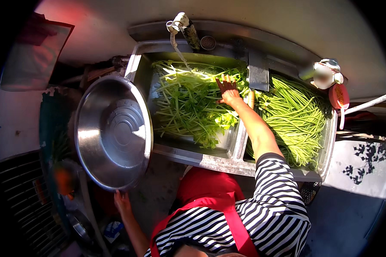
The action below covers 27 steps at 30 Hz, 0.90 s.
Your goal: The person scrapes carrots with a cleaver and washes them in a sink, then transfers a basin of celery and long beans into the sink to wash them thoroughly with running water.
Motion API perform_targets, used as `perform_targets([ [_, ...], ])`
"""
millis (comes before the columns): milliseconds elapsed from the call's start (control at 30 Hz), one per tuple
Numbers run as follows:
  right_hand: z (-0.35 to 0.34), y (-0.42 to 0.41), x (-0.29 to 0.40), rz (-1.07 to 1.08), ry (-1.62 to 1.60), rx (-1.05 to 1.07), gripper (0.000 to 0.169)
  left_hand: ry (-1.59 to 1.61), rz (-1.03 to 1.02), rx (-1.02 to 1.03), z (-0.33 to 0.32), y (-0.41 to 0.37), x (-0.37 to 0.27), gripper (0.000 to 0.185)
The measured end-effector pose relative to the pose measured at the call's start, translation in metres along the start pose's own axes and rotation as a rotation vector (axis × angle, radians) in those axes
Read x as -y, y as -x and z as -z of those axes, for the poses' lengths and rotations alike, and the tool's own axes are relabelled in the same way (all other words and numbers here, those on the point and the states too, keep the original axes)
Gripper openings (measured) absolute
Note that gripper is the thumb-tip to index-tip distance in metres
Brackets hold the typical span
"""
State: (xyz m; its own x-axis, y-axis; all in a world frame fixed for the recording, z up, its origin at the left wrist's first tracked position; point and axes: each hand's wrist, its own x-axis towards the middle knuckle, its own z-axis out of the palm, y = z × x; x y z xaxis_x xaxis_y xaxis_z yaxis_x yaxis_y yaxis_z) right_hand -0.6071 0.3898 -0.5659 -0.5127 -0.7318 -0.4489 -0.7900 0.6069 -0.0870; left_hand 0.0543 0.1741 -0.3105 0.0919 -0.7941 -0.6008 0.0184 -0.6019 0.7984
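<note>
My right hand (227,89) lies with spread fingers on the right part of a heap of leafy green stalks, celery-like (188,99), in the left basin of a metal sink (206,160). Water runs from a tap (174,35) onto the stalks. My left hand (122,201) is at the lower rim of a large, tilted stainless steel bowl (122,128), its fingers partly hidden there. The bowl shows no food inside and stands left of the sink. Long green beans (292,119) fill much of the right basin.
A metal plate (259,72) bridges the basin divider near the back. A pink ladle-like scoop (339,96) is at the sink's right corner, beside a white container (324,75). A round drain strainer (208,42) lies behind the left basin. Slatted shelving (29,199) stands at left.
</note>
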Motion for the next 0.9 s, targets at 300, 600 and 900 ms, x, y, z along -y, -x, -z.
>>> perform_targets([
  [300,-0.151,0.034,0.146,-0.315,-0.387,0.094,0.086,-0.139,-0.019,-0.113,-0.046,0.021,-0.002,0.054],
  [600,-0.050,0.050,0.172,-0.013,-0.538,-0.272,0.055,-0.161,-0.032,-0.190,-0.034,0.014,-0.002,0.059],
  [900,-0.056,-0.068,0.154,0.171,-0.668,-0.320,0.029,-0.189,-0.013,-0.170,-0.036,0.017,-0.001,0.061],
])
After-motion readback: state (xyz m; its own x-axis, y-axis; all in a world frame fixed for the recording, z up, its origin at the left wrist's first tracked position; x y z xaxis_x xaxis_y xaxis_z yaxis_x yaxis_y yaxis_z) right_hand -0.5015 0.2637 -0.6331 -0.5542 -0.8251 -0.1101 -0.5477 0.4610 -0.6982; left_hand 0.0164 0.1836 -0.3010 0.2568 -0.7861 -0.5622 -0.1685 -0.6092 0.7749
